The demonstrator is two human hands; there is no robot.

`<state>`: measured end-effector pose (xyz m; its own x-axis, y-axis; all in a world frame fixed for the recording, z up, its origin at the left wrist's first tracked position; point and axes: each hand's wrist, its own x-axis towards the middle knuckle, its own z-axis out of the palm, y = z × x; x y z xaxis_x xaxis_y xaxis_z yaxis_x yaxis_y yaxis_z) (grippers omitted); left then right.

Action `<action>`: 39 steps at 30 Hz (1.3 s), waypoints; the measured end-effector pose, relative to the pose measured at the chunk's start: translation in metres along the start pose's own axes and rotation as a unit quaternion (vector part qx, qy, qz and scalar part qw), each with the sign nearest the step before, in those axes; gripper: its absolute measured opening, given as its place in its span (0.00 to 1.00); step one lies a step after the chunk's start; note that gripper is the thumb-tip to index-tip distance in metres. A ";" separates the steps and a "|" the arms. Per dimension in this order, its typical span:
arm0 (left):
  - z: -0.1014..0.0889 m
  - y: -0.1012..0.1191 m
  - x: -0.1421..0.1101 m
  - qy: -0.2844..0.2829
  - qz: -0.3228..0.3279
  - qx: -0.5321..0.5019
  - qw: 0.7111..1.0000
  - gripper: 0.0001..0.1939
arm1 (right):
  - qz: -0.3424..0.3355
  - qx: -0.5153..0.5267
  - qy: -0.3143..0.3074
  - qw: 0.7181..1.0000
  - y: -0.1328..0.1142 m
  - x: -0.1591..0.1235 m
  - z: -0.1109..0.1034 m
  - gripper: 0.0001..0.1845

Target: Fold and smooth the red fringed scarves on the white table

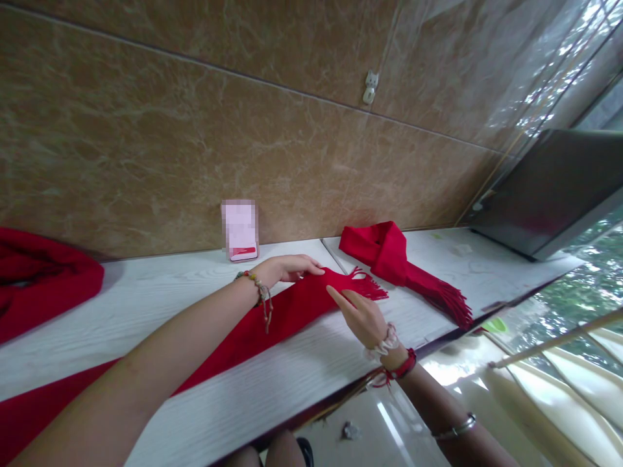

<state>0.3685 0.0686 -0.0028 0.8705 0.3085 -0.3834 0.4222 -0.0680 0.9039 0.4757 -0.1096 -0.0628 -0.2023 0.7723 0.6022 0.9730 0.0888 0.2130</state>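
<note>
A long red scarf (292,311) lies across the white tabletop, running from the lower left to a fringed end near the middle. My left hand (293,266) is closed at its upper edge, just short of the fringe, with the fingertips on the cloth. At the lower edge of the same end is my right hand (363,316), its index finger stretched out over the cloth and the other fingers partly curled. My left forearm covers part of the scarf. To the right rests a second red scarf (389,250), folded over itself with its fringe toward the front edge.
More red cloth (43,285) is bundled at the far left. A phone (240,230) leans upright against the brown tiled wall (170,149). A dark grey box-like appliance (549,194) stands at the right end of the white table (302,370).
</note>
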 end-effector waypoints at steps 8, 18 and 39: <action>-0.003 0.004 -0.012 0.000 0.175 0.010 0.985 0.11 | 0.073 0.124 0.069 0.987 -0.003 0.003 -0.011 0.25; 0.004 0.010 -0.023 0.102 0.346 0.036 0.932 0.15 | 0.233 0.274 0.100 0.928 -0.021 0.032 -0.045 0.11; -0.016 0.006 -0.092 0.025 0.159 0.136 0.978 0.21 | 0.350 0.550 -0.048 0.757 0.008 0.063 -0.055 0.10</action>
<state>0.2866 0.0549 0.0408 0.9583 0.2756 -0.0759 0.1898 -0.4151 0.8898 0.4643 -0.0944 0.0193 0.3628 0.9096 0.2027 0.3532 0.0671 -0.9331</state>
